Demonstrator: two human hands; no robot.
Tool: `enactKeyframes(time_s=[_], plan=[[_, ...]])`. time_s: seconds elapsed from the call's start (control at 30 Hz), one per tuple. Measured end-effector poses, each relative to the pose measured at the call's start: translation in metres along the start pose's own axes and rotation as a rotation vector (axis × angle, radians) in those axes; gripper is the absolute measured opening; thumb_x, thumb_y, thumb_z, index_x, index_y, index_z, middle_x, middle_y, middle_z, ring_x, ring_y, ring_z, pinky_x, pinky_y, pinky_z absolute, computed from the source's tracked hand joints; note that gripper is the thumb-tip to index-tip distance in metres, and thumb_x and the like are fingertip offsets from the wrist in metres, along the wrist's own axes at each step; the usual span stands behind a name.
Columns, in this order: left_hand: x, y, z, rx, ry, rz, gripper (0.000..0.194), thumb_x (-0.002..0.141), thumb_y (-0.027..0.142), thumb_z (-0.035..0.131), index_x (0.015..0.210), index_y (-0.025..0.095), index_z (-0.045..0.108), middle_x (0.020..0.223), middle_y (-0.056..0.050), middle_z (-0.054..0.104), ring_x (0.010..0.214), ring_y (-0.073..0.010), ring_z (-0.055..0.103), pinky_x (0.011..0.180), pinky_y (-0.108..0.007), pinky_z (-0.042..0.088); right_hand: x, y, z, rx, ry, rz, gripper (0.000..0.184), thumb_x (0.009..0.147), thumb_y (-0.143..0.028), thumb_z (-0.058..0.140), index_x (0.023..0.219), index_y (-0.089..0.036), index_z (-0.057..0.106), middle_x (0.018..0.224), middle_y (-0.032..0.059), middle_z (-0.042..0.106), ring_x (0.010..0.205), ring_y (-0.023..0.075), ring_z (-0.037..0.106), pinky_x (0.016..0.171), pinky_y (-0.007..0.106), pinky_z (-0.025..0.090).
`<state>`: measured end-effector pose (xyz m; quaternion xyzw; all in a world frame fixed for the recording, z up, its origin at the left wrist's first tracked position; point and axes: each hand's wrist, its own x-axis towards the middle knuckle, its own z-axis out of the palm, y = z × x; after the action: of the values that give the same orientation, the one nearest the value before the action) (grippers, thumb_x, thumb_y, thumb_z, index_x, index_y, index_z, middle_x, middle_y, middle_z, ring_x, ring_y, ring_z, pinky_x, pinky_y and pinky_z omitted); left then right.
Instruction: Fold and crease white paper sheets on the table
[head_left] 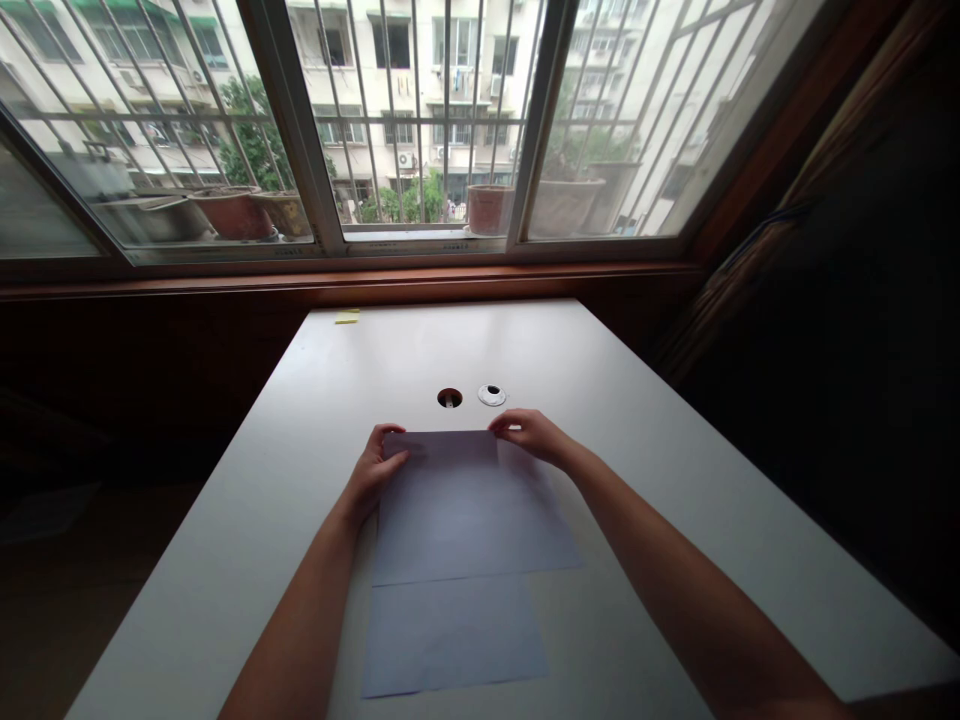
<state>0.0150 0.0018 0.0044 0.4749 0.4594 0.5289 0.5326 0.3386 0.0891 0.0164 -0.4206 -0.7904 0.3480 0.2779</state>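
Observation:
A sheet of paper [465,510] is held by its far corners, its far edge raised off the table. My left hand [377,465] pinches the far left corner, thumb on the near face and fingers behind. At the far right corner, my right hand [531,434] grips the edge between thumb and fingertips. Beneath and nearer to me, a second sheet of paper [457,640] lies flat, partly covered by the first. Both sheets look blank.
The white table [300,440] reaches toward the window. Beyond my hands are a round cable hole [450,398] and its white cover [492,395]. Yellow tape [347,316] sticks to the far left corner. A dark curtain [810,230] hangs at the right.

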Motion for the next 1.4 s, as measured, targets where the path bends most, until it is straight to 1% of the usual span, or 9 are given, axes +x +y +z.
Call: enactKeyframes(time_s=[0.17, 0.3, 0.4, 0.63, 0.8, 1.03, 1.17, 1.23, 1.4], plan=[[0.002, -0.004, -0.003, 0.040, -0.004, 0.017, 0.046, 0.075, 0.033, 0.077, 0.114, 0.023, 0.054, 0.089, 0.000, 0.065, 0.070, -0.0149, 0.063, 0.063, -0.024, 0.049, -0.002, -0.005, -0.001, -0.110, 0.030, -0.024, 0.014, 0.084, -0.027, 0.066, 0.093, -0.024, 0.077, 0.093, 0.0040, 0.074, 0.091, 0.0220, 0.067, 0.088, 0.038, 0.052], [0.003, -0.004, -0.004, 0.104, 0.012, 0.033, 0.046, 0.073, 0.032, 0.077, 0.113, 0.023, 0.056, 0.087, 0.001, 0.064, 0.071, -0.0157, 0.062, 0.064, -0.024, 0.048, -0.009, -0.013, 0.004, -0.278, 0.180, -0.107, 0.020, 0.085, -0.025, 0.068, 0.104, -0.027, 0.074, 0.108, 0.0058, 0.071, 0.107, 0.0269, 0.061, 0.096, 0.048, 0.048], [0.003, -0.003, -0.004, 0.156, 0.007, 0.055, 0.043, 0.075, 0.031, 0.075, 0.113, 0.024, 0.056, 0.087, 0.000, 0.063, 0.073, -0.0163, 0.061, 0.065, -0.025, 0.048, -0.019, -0.023, 0.017, -0.358, 0.254, -0.219, 0.026, 0.087, -0.021, 0.066, 0.111, -0.027, 0.071, 0.115, 0.0076, 0.068, 0.113, 0.0268, 0.057, 0.100, 0.049, 0.048], [0.001, -0.003, -0.004, 0.164, 0.015, 0.043, 0.042, 0.076, 0.032, 0.074, 0.114, 0.024, 0.056, 0.087, 0.001, 0.063, 0.073, -0.0160, 0.060, 0.063, -0.023, 0.047, -0.062, -0.058, 0.061, -0.478, 0.095, -0.370, 0.034, 0.093, -0.021, 0.058, 0.127, -0.025, 0.062, 0.135, 0.0108, 0.058, 0.121, 0.0273, 0.054, 0.103, 0.050, 0.049], [0.001, -0.002, -0.003, 0.079, 0.019, 0.007, 0.046, 0.074, 0.032, 0.076, 0.114, 0.024, 0.055, 0.089, 0.001, 0.063, 0.067, -0.0146, 0.060, 0.059, -0.023, 0.047, -0.080, -0.062, 0.073, -0.538, 0.078, -0.308, 0.043, 0.094, -0.027, 0.058, 0.136, -0.023, 0.055, 0.147, 0.0129, 0.048, 0.133, 0.0297, 0.047, 0.110, 0.051, 0.044], [0.000, 0.001, -0.001, -0.110, 0.003, -0.016, 0.052, 0.074, 0.034, 0.079, 0.116, 0.025, 0.050, 0.094, -0.002, 0.067, 0.071, -0.0172, 0.067, 0.060, -0.025, 0.053, -0.090, -0.046, 0.059, -0.523, 0.282, -0.161, 0.054, 0.095, -0.034, 0.057, 0.146, -0.029, 0.043, 0.156, 0.0100, 0.036, 0.145, 0.0294, 0.032, 0.117, 0.053, 0.034], [0.000, 0.003, 0.001, -0.198, 0.027, 0.010, 0.054, 0.074, 0.032, 0.080, 0.116, 0.025, 0.048, 0.095, -0.002, 0.067, 0.074, -0.0186, 0.069, 0.063, -0.028, 0.056, -0.097, -0.031, 0.048, -0.404, 0.501, 0.035, 0.057, 0.092, -0.045, 0.059, 0.145, -0.029, 0.043, 0.152, 0.0114, 0.038, 0.143, 0.0312, 0.034, 0.117, 0.056, 0.031], [0.001, 0.004, 0.002, -0.229, 0.047, 0.020, 0.054, 0.073, 0.031, 0.081, 0.116, 0.025, 0.048, 0.094, -0.002, 0.068, 0.074, -0.0186, 0.069, 0.065, -0.029, 0.056, -0.099, -0.025, 0.044, -0.238, 0.565, 0.139, 0.064, 0.088, -0.051, 0.063, 0.144, -0.028, 0.043, 0.149, 0.0127, 0.040, 0.138, 0.0324, 0.040, 0.114, 0.056, 0.036], [0.003, 0.004, -0.001, -0.281, 0.088, 0.017, 0.058, 0.071, 0.030, 0.082, 0.118, 0.025, 0.047, 0.092, -0.002, 0.068, 0.071, -0.0182, 0.069, 0.063, -0.029, 0.056, -0.100, -0.024, 0.031, 0.468, 0.512, 0.368, 0.083, 0.079, -0.053, 0.073, 0.147, -0.030, 0.032, 0.140, 0.0134, 0.050, 0.108, 0.0285, 0.066, 0.087, 0.045, 0.058]])
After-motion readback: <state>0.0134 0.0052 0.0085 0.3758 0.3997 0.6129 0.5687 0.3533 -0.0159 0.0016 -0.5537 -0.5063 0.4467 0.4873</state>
